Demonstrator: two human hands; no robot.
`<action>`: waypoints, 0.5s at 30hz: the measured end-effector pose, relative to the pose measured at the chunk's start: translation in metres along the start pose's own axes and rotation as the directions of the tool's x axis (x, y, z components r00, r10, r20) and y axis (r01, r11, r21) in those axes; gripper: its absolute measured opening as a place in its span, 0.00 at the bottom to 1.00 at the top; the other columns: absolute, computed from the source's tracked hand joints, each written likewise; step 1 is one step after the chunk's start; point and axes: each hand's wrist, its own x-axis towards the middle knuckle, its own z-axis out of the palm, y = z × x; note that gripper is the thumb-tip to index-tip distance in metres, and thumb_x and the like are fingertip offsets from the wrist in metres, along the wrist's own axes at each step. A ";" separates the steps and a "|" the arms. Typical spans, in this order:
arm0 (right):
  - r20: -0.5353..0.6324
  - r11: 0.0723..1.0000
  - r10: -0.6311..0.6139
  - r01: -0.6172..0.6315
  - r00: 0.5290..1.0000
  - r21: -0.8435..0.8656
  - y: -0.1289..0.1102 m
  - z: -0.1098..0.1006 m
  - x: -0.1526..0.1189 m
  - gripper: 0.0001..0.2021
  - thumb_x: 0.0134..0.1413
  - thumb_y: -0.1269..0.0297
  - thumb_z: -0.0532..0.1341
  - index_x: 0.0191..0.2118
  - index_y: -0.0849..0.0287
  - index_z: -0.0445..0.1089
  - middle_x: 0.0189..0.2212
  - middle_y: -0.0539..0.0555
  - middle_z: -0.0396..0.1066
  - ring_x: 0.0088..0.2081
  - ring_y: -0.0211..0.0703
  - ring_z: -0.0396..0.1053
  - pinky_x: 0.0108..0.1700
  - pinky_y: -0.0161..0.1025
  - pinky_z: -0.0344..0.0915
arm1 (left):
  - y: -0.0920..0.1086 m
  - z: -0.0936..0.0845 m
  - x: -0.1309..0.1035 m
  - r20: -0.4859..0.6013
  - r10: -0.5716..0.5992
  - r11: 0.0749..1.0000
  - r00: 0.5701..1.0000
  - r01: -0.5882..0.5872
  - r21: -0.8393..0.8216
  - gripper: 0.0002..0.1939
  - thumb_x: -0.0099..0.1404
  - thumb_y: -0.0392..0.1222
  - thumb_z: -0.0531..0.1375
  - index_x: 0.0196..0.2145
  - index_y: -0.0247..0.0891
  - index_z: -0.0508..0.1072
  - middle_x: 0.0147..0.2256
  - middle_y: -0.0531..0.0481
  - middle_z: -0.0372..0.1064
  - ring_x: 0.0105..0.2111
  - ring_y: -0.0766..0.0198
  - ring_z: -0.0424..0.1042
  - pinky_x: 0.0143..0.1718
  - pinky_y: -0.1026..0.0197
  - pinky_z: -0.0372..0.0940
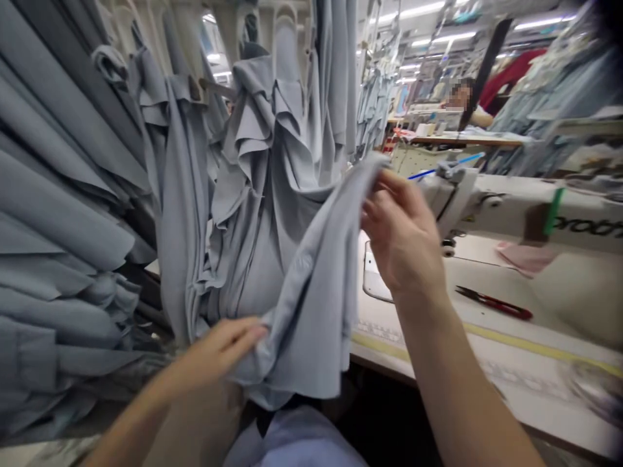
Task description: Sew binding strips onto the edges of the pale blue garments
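Observation:
A grey-blue fabric piece stretches slantwise between my two hands, in front of the hanging cloth. My right hand pinches its upper end, fingers closed on the edge. Lower down, my left hand has its thumb and fingers closed on the fabric's left edge. The piece's lower part hangs loose over my lap. Just behind it, more grey-blue cut pieces hang in folds from pale clips. My left fingertips are partly hidden by the cloth.
To the right stands a sewing machine on a white table with a yellow measuring strip. Red-handled thread snips and a pink scrap lie on it. Stacked grey-blue cloth hangs at left. A person sits farther back.

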 end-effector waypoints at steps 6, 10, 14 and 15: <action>0.256 0.999 -0.035 0.042 0.966 -0.023 -0.006 0.020 -0.043 0.06 0.70 0.62 0.58 0.41 0.56 0.70 0.42 0.54 0.75 0.47 0.46 0.73 0.52 0.45 0.70 | 0.045 -0.070 0.110 -0.105 0.054 0.998 0.993 -0.058 -0.035 0.26 0.72 0.61 0.46 0.41 0.38 0.73 0.29 0.52 0.75 0.27 0.63 0.75 0.27 0.65 0.70; 0.597 0.926 0.078 0.164 0.798 -0.339 0.007 0.051 -0.092 0.13 0.56 0.64 0.71 0.42 0.60 0.69 0.50 0.62 0.71 0.55 0.60 0.68 0.58 0.59 0.66 | 0.053 -0.076 0.158 -0.191 0.180 0.971 0.965 -0.143 0.194 0.23 0.66 0.62 0.56 0.27 0.38 0.70 0.27 0.52 0.70 0.31 0.61 0.73 0.42 0.60 0.70; 0.618 0.935 0.131 0.110 0.775 -0.336 0.038 0.052 -0.115 0.11 0.59 0.76 0.66 0.45 0.59 0.68 0.61 0.63 0.63 0.67 0.57 0.56 0.68 0.55 0.56 | 0.022 -0.048 0.105 -0.259 0.299 0.922 0.918 -0.208 0.326 0.14 0.71 0.52 0.56 0.40 0.40 0.76 0.42 0.52 0.77 0.45 0.62 0.76 0.51 0.65 0.66; 0.602 0.960 0.111 0.071 0.790 -0.271 0.041 0.048 -0.118 0.08 0.62 0.77 0.63 0.44 0.59 0.68 0.60 0.62 0.65 0.66 0.53 0.58 0.67 0.49 0.59 | 0.010 -0.037 0.083 -0.265 0.305 0.922 0.915 -0.213 0.323 0.14 0.73 0.49 0.54 0.37 0.41 0.75 0.36 0.54 0.78 0.38 0.66 0.77 0.43 0.69 0.68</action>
